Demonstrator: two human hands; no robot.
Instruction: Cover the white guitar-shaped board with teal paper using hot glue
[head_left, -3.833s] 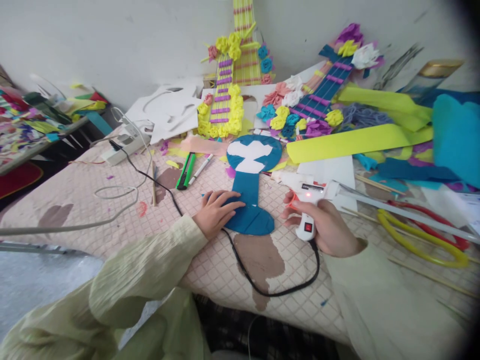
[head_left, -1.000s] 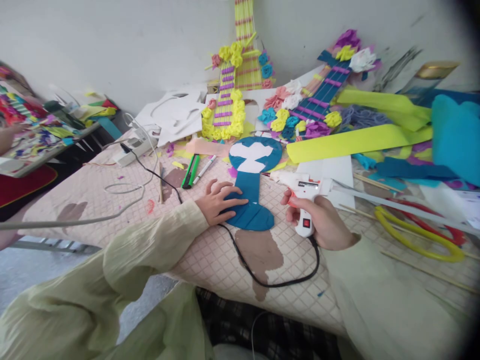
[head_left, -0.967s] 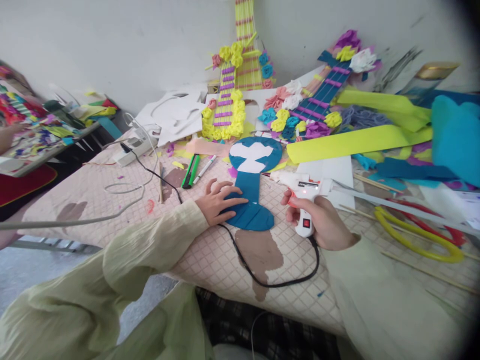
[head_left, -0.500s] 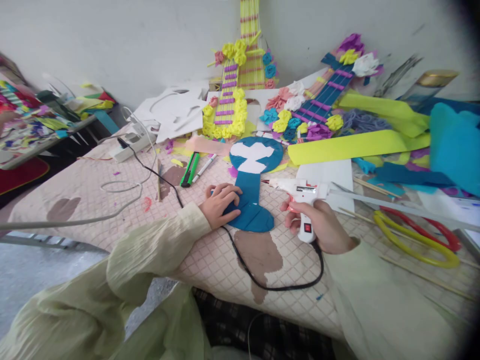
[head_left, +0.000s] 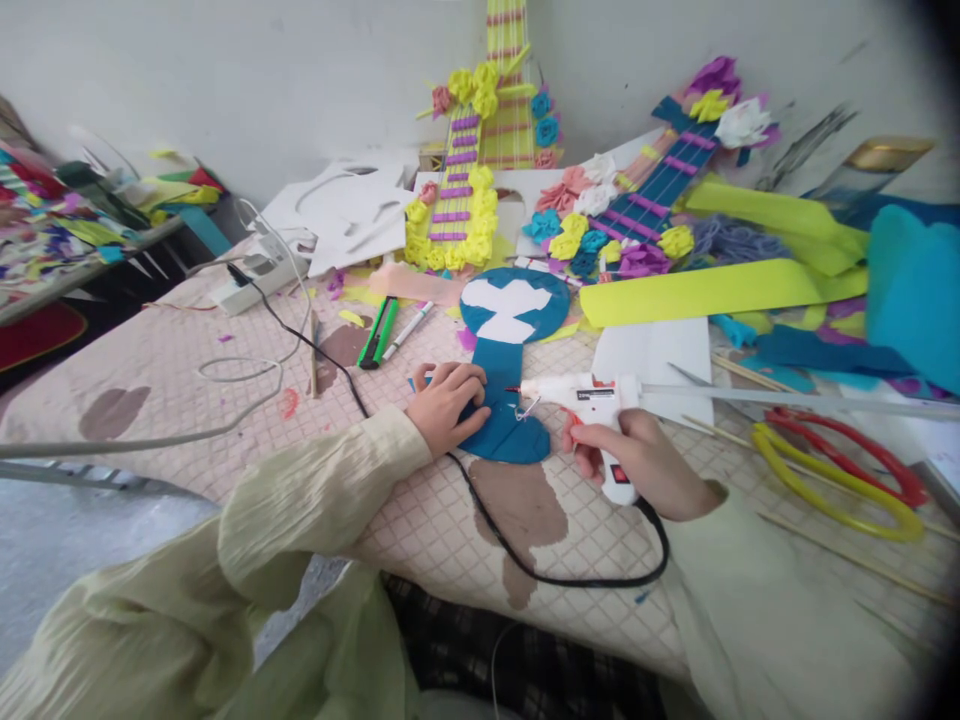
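A blue paper-covered cutout (head_left: 501, 362) lies on the table, with a narrow middle, wider ends and bare white patches on its far end. My left hand (head_left: 448, 405) rests on the left of its near part, fingers laid out and a little bent. In my right hand (head_left: 637, 455) is a white hot glue gun (head_left: 600, 400), gripped by its handle, forefinger by the orange trigger. Its nozzle hovers over or touches the blue paper just right of my left hand; which one I cannot tell. A clear glue stick (head_left: 787, 400) sticks out of its back.
A green utility knife (head_left: 378, 333) and a white pen (head_left: 407, 331) lie left of the cutout. Red and yellow-handled scissors (head_left: 832, 490) and thin sticks are at right. Decorated paper guitars (head_left: 455, 200) stand behind. The black cord (head_left: 555, 580) loops in front, and a power strip (head_left: 259, 275) sits back left.
My right hand has brought the glue gun's nozzle left and down, from beside the cutout's narrow middle to over its near part. My left hand stays on the cutout.
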